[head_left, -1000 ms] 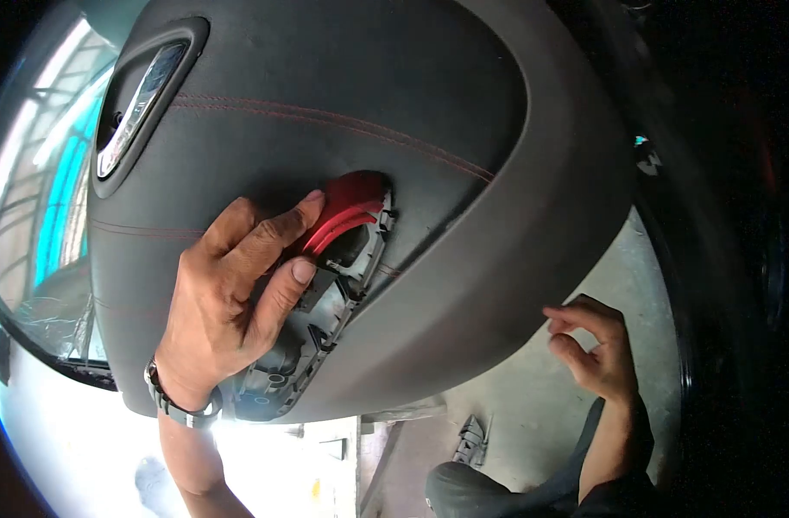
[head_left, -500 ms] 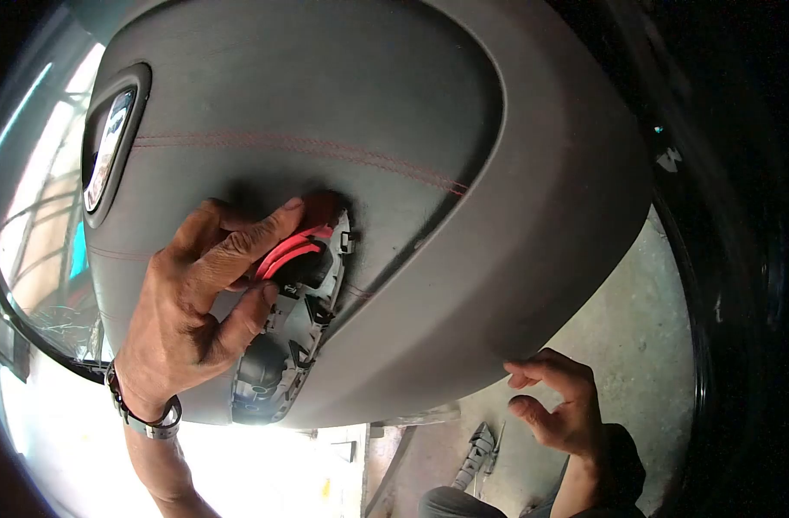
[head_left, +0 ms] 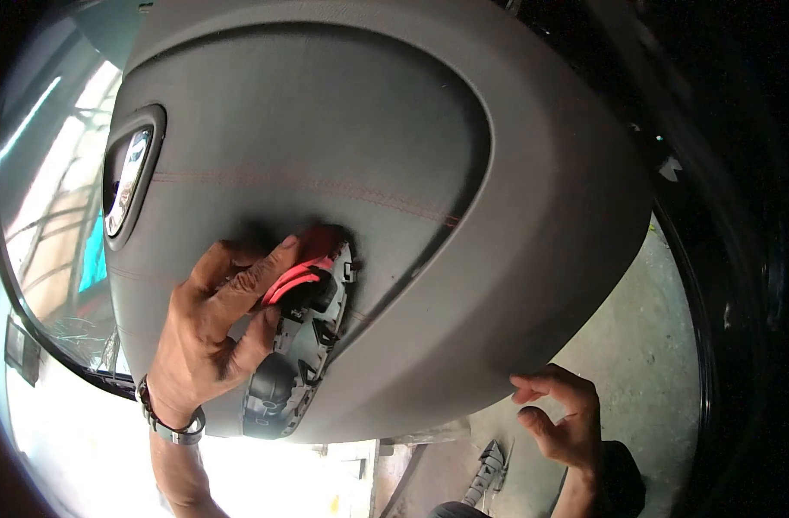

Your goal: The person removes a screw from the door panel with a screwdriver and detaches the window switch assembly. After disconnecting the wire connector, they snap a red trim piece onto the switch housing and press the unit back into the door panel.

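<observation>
A dark grey car door panel [head_left: 533,207] with red stitching fills most of the view. Set into it is a grey plastic trim mount [head_left: 343,276] with clips along its edge and a dark switch part [head_left: 272,384] at its lower end. My left hand [head_left: 217,324] is closed at the upper end of this mount, thumb and fingers around a red curved piece [head_left: 295,278]. Part of that piece is hidden behind the fingers. My right hand [head_left: 563,413] is near the panel's lower right edge, fingers curled but apart from the thumb, holding nothing.
A chrome inner door handle [head_left: 129,181] sits at the panel's left. Window glass [head_left: 53,216] lies beyond it. Below, a loose grey clipped trim piece [head_left: 488,473] rests on the concrete floor [head_left: 636,345]. Dark bodywork [head_left: 748,259] borders the right side.
The camera view has shifted, so the panel and my left hand appear lower and slightly right. My left hand keeps its grip on the red piece; my right hand stays much the same.
</observation>
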A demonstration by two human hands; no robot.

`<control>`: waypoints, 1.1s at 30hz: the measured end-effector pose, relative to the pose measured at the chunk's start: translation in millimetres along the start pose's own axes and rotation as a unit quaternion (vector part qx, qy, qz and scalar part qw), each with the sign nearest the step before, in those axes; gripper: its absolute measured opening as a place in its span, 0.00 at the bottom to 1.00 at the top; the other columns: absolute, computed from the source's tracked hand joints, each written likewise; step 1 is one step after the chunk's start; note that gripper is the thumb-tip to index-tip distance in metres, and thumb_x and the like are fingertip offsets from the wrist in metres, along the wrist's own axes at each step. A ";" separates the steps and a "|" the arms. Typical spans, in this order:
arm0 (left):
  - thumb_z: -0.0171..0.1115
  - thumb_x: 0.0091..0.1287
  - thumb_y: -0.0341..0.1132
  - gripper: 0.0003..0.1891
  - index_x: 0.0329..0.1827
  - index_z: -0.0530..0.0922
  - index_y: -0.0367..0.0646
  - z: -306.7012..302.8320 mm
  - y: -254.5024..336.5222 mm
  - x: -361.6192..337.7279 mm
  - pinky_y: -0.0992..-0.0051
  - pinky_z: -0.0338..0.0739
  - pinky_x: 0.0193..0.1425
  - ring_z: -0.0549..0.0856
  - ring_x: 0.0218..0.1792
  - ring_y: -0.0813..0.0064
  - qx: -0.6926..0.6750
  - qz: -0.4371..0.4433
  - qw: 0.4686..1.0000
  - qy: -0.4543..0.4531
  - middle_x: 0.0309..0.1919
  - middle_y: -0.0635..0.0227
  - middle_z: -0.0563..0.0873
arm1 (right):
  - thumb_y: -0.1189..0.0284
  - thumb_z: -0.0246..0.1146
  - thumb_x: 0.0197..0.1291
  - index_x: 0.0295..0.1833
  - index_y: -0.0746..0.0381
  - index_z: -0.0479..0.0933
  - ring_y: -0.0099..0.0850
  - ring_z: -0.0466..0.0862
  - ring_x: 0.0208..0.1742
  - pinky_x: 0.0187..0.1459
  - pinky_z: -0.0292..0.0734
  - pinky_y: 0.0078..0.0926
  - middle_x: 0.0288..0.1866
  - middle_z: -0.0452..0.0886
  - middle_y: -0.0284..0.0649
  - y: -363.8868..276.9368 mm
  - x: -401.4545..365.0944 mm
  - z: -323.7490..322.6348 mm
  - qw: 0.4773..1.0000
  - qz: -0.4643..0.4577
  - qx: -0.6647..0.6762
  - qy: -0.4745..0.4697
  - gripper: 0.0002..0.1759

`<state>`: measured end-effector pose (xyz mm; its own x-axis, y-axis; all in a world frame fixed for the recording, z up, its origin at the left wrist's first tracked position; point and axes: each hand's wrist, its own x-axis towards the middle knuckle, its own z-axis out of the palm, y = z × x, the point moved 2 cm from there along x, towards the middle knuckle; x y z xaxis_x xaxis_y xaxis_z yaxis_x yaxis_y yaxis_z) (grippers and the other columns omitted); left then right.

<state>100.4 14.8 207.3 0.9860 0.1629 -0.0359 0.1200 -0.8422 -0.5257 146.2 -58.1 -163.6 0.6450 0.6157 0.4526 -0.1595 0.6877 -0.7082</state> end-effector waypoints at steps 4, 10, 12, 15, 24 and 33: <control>0.61 0.58 0.24 0.28 0.65 0.82 0.37 2.0 -0.9 0.3 0.67 0.81 0.39 0.83 0.37 0.65 0.003 0.011 1.000 0.013 0.39 0.55 0.83 | 0.64 0.74 0.60 0.57 0.66 0.83 0.34 0.88 0.39 0.44 0.84 0.35 0.37 0.87 0.46 0.8 0.5 0.7 1.000 0.004 0.006 0.000 0.23; 0.61 0.57 0.23 0.28 0.64 0.82 0.33 1.9 0.0 1.3 0.68 0.81 0.41 0.83 0.37 0.65 -0.009 0.008 1.000 0.010 0.39 0.57 0.82 | 0.63 0.74 0.60 0.57 0.65 0.83 0.34 0.89 0.39 0.44 0.84 0.35 0.38 0.88 0.46 6.5 -3.1 5.1 1.000 0.006 0.021 0.005 0.23; 0.61 0.57 0.23 0.27 0.64 0.82 0.32 1.7 0.3 0.4 0.67 0.81 0.42 0.83 0.38 0.65 -0.007 -0.006 1.000 0.008 0.39 0.57 0.81 | 0.63 0.74 0.60 0.57 0.65 0.83 0.34 0.89 0.39 0.44 0.84 0.35 0.38 0.88 0.46 5.3 -2.7 5.9 1.000 0.012 0.023 0.000 0.24; 0.60 0.59 0.24 0.26 0.64 0.81 0.30 2.7 1.2 -1.4 0.66 0.81 0.44 0.82 0.40 0.64 -0.004 -0.011 1.000 0.005 0.39 0.56 0.80 | 0.64 0.74 0.60 0.57 0.65 0.83 0.34 0.89 0.39 0.44 0.84 0.36 0.39 0.88 0.47 7.4 -3.9 8.3 0.999 0.022 0.038 0.001 0.23; 0.56 0.71 0.37 0.25 0.66 0.79 0.30 18.0 -5.5 -5.4 0.65 0.81 0.46 0.82 0.40 0.61 0.119 0.060 0.990 0.054 0.43 0.53 0.81 | 0.59 0.72 0.61 0.57 0.66 0.84 0.36 0.90 0.41 0.47 0.85 0.38 0.41 0.89 0.47 0.0 7.5 19.3 0.994 0.017 0.107 0.006 0.25; 0.63 0.69 0.35 0.22 0.62 0.82 0.30 24.2 -0.6 -5.9 0.69 0.80 0.43 0.81 0.37 0.63 0.116 0.027 0.988 0.094 0.40 0.55 0.82 | 0.40 0.67 0.62 0.48 0.68 0.85 0.35 0.88 0.34 0.44 0.82 0.35 0.33 0.88 0.49 4.6 -11.4 43.0 0.936 -0.015 0.331 0.122 0.36</control>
<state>91.8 26.8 187.2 0.9970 0.0043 0.0778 0.0584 -0.7023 -0.7095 105.9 -45.5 -148.8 0.7944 0.5427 0.2727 -0.5156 0.8399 -0.1697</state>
